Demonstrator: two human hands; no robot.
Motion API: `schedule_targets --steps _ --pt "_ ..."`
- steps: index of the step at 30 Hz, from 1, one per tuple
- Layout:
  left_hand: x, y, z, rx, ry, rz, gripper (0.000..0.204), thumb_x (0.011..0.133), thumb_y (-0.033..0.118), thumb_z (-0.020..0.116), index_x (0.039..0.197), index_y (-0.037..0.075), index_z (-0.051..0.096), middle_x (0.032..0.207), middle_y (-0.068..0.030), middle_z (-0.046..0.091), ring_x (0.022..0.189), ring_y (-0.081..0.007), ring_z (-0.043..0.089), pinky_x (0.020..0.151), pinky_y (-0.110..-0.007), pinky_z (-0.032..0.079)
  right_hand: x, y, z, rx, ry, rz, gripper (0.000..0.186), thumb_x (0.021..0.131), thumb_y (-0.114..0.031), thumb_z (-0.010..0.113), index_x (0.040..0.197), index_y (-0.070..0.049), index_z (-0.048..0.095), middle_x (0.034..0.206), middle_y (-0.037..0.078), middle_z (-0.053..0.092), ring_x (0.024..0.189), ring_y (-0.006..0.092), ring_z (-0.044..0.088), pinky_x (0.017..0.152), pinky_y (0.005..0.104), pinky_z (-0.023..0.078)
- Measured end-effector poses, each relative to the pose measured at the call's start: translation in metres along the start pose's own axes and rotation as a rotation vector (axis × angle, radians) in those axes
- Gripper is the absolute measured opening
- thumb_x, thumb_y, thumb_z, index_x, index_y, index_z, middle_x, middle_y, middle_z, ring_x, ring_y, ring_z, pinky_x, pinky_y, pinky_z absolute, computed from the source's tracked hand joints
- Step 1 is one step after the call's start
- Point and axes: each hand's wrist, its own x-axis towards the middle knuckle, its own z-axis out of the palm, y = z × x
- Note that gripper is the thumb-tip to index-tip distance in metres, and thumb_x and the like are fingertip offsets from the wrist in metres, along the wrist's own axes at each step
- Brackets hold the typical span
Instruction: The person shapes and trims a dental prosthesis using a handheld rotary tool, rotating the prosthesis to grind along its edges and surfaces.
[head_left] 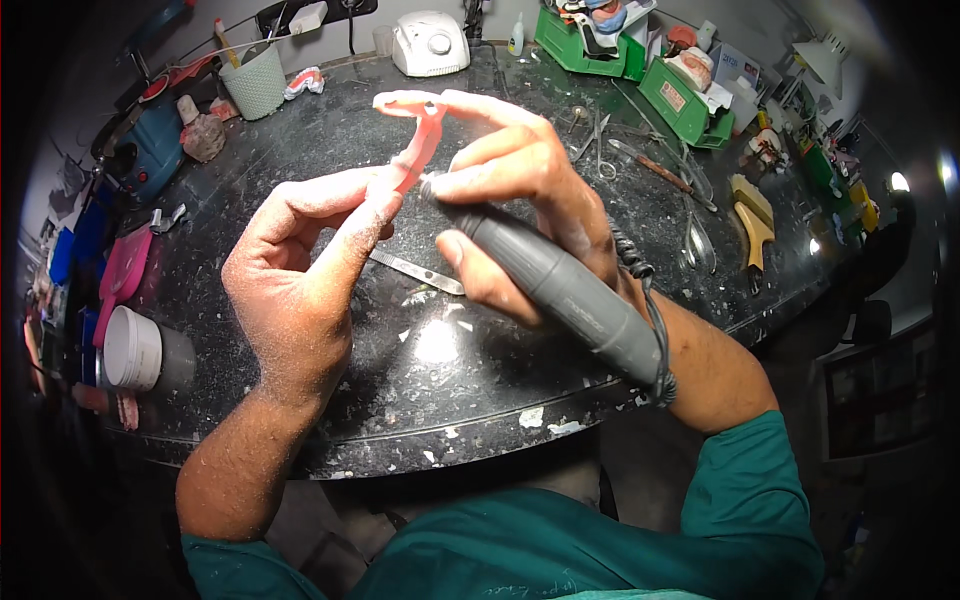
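My left hand [290, 270], dusted with pale powder, pinches a pink curved denture piece [422, 148] between thumb and fingertips, holding it up above the bench. A dark grey rotary handpiece [560, 285] with a coiled cord lies slanted in my right hand [560, 190], which is closed round its front part. The handpiece's tip comes close to the lower part of the pink piece; I cannot tell whether they touch. My right index finger reaches out to the top of the piece. Beneath the hands lies a flat metal tool [425, 275], partly hidden.
At the back of the dark, debris-specked bench [480, 400] stand a white control box [432, 45], a woven cup [253, 82] and green bins [680, 100]. To the right lie pliers [698, 240] and a brush [752, 230]. A white tub [133, 348] and pink dustpan [125, 265] are left.
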Motion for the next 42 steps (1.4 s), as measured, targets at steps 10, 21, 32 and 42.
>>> schedule_targets --steps 10,21,32,42 --pt "0.0 -0.001 -0.001 0.031 0.002 -0.002 0.013 0.088 -0.002 0.075 0.101 -0.003 0.07 0.104 -0.0118 0.073 0.092 -0.0131 0.067 0.085 -0.028 0.055 0.001 -0.005 -0.004 0.029 -0.067 0.049 0.034 0.069 -0.002 0.075 0.102 -0.007 0.067 0.1 0.007 0.069 0.117 0.03 0.062 0.113 0.0485 0.037" --pt "0.001 -0.004 -0.005 0.027 0.004 0.024 0.014 0.088 -0.003 0.075 0.102 -0.003 0.07 0.104 -0.0113 0.073 0.093 -0.0134 0.068 0.085 -0.028 0.055 0.001 -0.008 -0.006 0.149 -0.111 0.066 0.034 0.07 -0.003 0.075 0.103 -0.008 0.068 0.099 0.007 0.072 0.112 0.0324 0.066 0.115 0.056 0.03" --pt "0.015 -0.016 -0.015 0.49 -0.036 0.56 0.019 0.082 -0.006 0.078 0.099 0.0 0.071 0.104 -0.0123 0.073 0.099 -0.0202 0.07 0.088 -0.031 0.054 0.0 -0.005 -0.002 0.569 0.174 0.781 0.042 0.1 -0.032 0.065 0.125 -0.003 0.048 0.107 0.023 0.07 0.095 0.0279 0.074 0.072 0.0363 0.066" --pt "0.011 -0.019 -0.01 0.341 -0.096 0.297 0.021 0.088 -0.007 0.068 0.108 0.001 0.068 0.109 -0.0105 0.071 0.104 -0.0181 0.067 0.095 -0.032 0.052 -0.002 -0.001 -0.006 0.606 0.154 0.782 0.035 0.095 -0.011 0.071 0.124 -0.004 0.052 0.105 0.019 0.071 0.083 0.02 0.072 0.077 0.0343 0.062"
